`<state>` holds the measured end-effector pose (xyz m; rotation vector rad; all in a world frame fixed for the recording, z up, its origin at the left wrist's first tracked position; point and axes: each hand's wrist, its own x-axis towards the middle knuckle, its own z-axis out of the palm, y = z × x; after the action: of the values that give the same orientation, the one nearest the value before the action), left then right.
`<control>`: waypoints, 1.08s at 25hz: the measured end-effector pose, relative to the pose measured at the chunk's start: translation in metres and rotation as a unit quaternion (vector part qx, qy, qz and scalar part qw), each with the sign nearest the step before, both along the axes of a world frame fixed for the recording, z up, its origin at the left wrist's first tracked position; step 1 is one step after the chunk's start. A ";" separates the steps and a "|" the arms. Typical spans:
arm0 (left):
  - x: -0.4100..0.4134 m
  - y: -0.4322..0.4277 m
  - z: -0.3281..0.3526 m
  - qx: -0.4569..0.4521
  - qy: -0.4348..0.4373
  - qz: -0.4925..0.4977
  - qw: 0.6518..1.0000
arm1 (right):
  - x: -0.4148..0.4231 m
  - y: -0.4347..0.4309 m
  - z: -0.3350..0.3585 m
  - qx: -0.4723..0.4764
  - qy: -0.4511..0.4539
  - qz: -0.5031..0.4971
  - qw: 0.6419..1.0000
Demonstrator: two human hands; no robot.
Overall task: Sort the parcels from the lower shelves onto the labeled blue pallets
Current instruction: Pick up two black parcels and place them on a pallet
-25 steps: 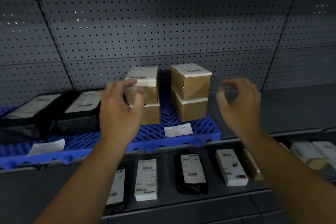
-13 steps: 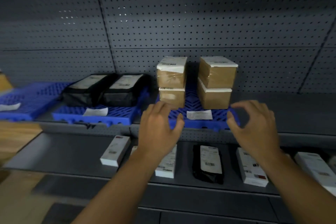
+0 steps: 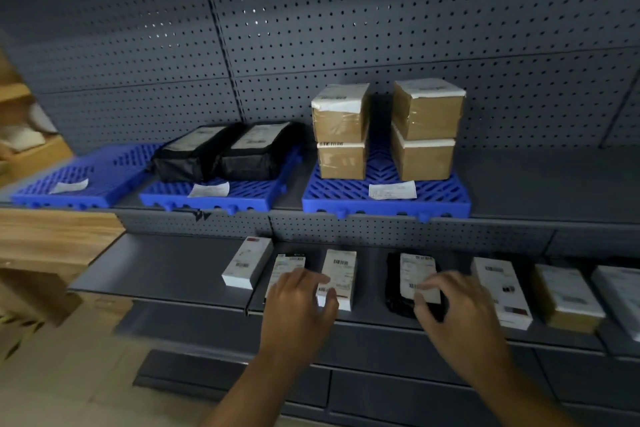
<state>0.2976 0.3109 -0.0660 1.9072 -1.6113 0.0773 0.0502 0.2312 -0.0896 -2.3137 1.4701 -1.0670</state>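
Three blue pallets sit on the upper shelf: a left pallet bearing only a paper label, a middle pallet with two black bags, and a right pallet with brown boxes in two stacks of two. On the lower shelf lie several parcels. My left hand hovers with loosely spread fingers over a white box and a partly hidden parcel. My right hand reaches over the front of a black bag with a white label, holding nothing.
A white box lies left of my hands. Another white box, a brown box and a further parcel lie to the right. A wooden unit stands at the left. Grey pegboard backs the shelves.
Both hands dropped from in front of the brown boxes on the right pallet down to the lower shelf parcels. The view swung left and pulled back.
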 end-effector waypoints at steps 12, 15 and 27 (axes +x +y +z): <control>0.082 0.009 -0.036 0.014 0.058 -0.036 0.998 | 0.063 0.039 -0.030 0.101 0.013 -0.063 0.993; 0.101 0.007 -0.049 0.023 0.046 -0.052 0.997 | 0.072 0.048 -0.039 0.128 0.018 -0.081 0.988; 0.139 0.001 -0.084 0.072 0.098 -0.087 0.989 | 0.098 0.067 -0.052 0.200 0.062 -0.154 0.966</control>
<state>0.4367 0.3124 -0.1498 1.8082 -1.6771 -0.2985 0.1480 0.2987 -0.1418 -1.9405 1.9343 -0.6155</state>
